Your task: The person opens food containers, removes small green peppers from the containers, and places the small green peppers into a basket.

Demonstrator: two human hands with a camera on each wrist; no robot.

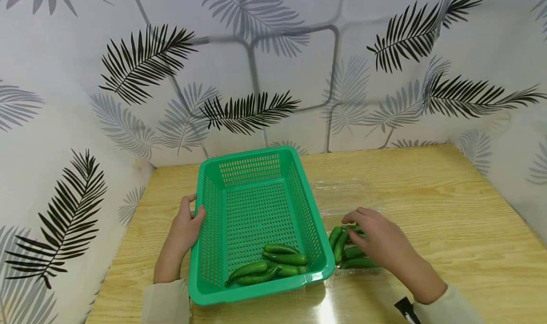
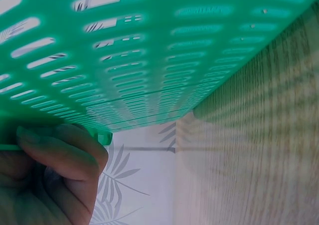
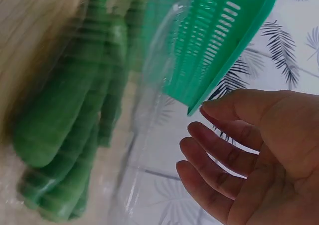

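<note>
A green plastic basket (image 1: 260, 210) with slotted walls stands on the table, tilted towards me. My left hand (image 1: 188, 226) grips its left rim, and the left wrist view shows curled fingers (image 2: 70, 152) at that edge. Several green chili peppers (image 1: 285, 258) lie at the basket's near end. To its right, more green chili peppers (image 1: 358, 263) sit in a clear plastic container (image 1: 342, 198), blurred in the right wrist view. Over these peppers hovers my right hand (image 1: 380, 236). Its loosely bent fingers hold nothing in the right wrist view.
The wood-grain table (image 1: 448, 210) extends right of the container. A leaf-patterned wall covering (image 1: 290, 67) rises behind the table and along both sides. A black tag (image 1: 405, 309) hangs by my right sleeve (image 1: 448, 309).
</note>
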